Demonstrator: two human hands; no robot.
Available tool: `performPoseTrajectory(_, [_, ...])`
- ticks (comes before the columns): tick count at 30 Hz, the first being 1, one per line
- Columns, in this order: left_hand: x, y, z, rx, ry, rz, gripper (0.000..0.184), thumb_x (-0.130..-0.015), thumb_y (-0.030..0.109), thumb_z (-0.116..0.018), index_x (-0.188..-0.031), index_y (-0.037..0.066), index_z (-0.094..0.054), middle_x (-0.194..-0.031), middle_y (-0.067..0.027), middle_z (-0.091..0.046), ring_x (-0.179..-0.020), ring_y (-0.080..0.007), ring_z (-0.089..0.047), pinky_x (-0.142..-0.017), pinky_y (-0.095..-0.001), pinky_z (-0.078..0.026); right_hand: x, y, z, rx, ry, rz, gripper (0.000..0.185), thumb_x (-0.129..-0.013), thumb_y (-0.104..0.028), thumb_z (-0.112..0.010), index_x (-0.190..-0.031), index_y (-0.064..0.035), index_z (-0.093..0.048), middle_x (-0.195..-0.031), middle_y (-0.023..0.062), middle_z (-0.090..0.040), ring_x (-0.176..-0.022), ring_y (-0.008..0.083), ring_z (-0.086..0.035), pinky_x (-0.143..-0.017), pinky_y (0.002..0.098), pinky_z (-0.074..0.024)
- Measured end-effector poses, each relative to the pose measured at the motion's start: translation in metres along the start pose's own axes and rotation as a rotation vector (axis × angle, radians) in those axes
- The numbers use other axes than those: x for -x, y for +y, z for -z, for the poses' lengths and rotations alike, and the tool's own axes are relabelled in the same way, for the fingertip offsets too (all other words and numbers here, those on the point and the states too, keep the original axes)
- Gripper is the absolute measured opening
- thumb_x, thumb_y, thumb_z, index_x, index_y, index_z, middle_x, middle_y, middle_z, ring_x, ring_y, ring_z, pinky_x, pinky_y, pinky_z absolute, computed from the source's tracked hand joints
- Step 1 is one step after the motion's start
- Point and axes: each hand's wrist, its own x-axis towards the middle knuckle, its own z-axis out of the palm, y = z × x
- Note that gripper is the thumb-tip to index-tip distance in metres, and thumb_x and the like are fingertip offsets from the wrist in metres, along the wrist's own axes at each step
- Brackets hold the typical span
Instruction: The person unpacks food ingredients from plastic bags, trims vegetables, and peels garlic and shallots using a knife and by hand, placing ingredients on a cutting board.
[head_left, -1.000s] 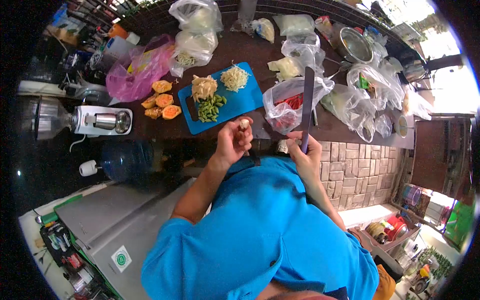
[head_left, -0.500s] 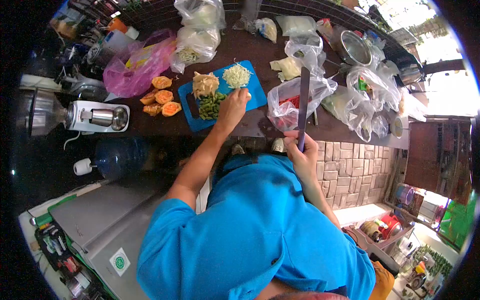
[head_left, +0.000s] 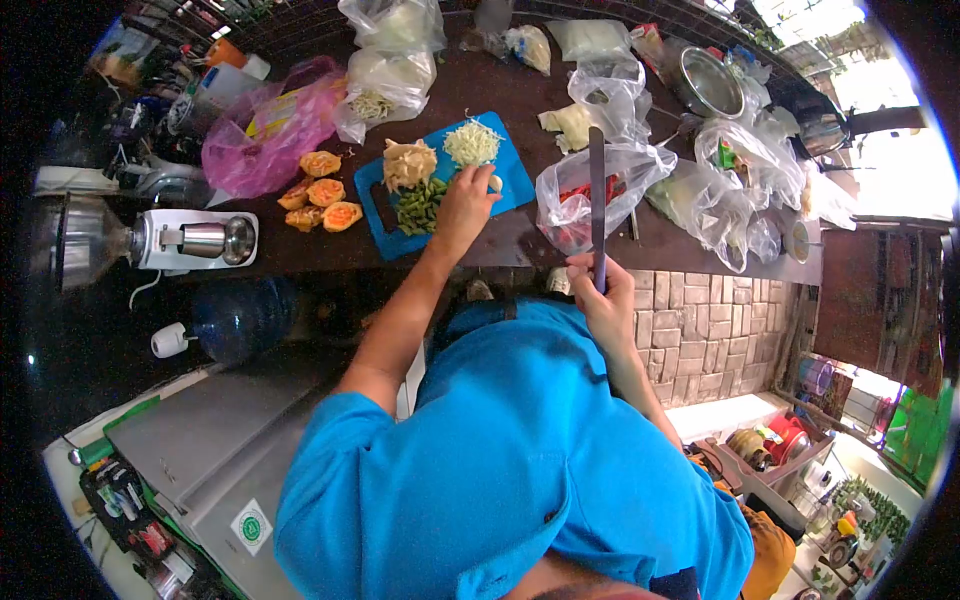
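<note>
My left hand (head_left: 466, 212) is over the blue cutting board (head_left: 515, 185), thumb and fingers apart, with a small pale clove-like piece (head_left: 496, 184) at the fingertips. Beyond those fingers sits a heap of pale shreds (head_left: 472, 145). Chopped green pieces (head_left: 418, 208) and a pile of tan slices (head_left: 408, 164) fill the board's left side. My right hand (head_left: 606, 297) is closed around the handle of a knife (head_left: 598, 190), its long blade upright and pointing away from me. Behind the blade lies an opened clear bag (head_left: 558, 222) with red contents that look like chillies.
Left of the board are cut orange pieces (head_left: 325, 192), a pink plastic bag (head_left: 270, 140) and a white machine with a metal cup (head_left: 195, 240). Clear bags (head_left: 725, 190) and a metal bowl (head_left: 710, 82) stand to the right. More filled bags (head_left: 390, 85) lie at the back.
My left hand has shifted slightly away from me, and the small pale piece shows more clearly by its fingertips. The knife has moved slightly left in view, still in my right hand.
</note>
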Motion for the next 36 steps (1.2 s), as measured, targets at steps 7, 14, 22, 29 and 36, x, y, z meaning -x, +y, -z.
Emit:
performPoseTrajectory(7, [0.000, -0.001, 0.006, 0.197, -0.007, 0.098, 0.051, -0.070, -0.003, -0.070, -0.118, 0.004, -0.054, -0.112, -0.0167, -0.055, -0.104, -0.0362, -0.057, -0.085, -0.0390, -0.050, -0.001, 0.002, -0.003, 0.013, -0.048, 0.021, 0.012, -0.090, -0.009, -0.061, -0.098, -0.0002, -0.062, -0.058, -0.0077, -0.046, -0.047, 0.0002, -0.036, -0.042, 0.0197, -0.0245])
performPoseTrajectory(14, [0.011, 0.024, 0.044, 0.350, 0.099, 0.217, 0.032, -0.078, 0.003, -0.065, -0.110, 0.004, -0.059, -0.093, -0.0107, -0.063, -0.082, -0.0200, -0.064, -0.063, -0.0329, -0.052, 0.002, 0.004, -0.004, 0.195, -0.075, 0.075, 0.013, -0.088, -0.012, -0.063, -0.092, 0.0001, -0.064, -0.063, -0.0061, -0.051, -0.056, 0.0023, -0.041, -0.049, 0.0209, -0.0304])
performPoseTrajectory(22, [0.079, 0.029, 0.050, 0.496, -0.275, 0.354, 0.011, -0.083, 0.011, -0.066, -0.090, 0.003, -0.065, -0.083, -0.0107, -0.069, -0.079, -0.0174, -0.066, -0.074, -0.0320, -0.051, -0.015, 0.033, -0.028, 0.605, -0.224, 0.095, 0.022, -0.083, -0.021, -0.067, -0.082, 0.0006, -0.062, -0.065, 0.0180, -0.057, -0.057, 0.0287, -0.056, -0.055, 0.0389, -0.0405])
performPoseTrajectory(29, [0.114, 0.037, 0.054, 0.550, -0.279, 0.416, 0.011, -0.082, 0.009, -0.067, -0.089, 0.000, -0.065, -0.072, -0.0103, -0.067, -0.066, -0.0163, -0.066, -0.060, -0.0308, -0.050, -0.046, 0.091, -0.053, 0.850, -0.120, 0.383, 0.020, -0.083, -0.015, -0.064, -0.087, 0.0029, -0.058, -0.081, 0.0254, -0.059, -0.078, 0.0436, -0.059, -0.064, 0.0499, -0.0453])
performPoseTrajectory(36, [0.134, 0.028, 0.057, 0.521, -0.174, 0.382, 0.012, -0.082, 0.009, -0.066, -0.089, -0.001, -0.064, -0.071, -0.0125, -0.067, -0.063, -0.0193, -0.066, -0.057, -0.0322, -0.050, -0.045, 0.079, -0.056, 1.061, -0.017, 0.420, 0.024, -0.083, -0.016, -0.064, -0.102, -0.0029, -0.057, -0.091, 0.0180, -0.060, -0.083, 0.0381, -0.061, -0.067, 0.0471, -0.0503])
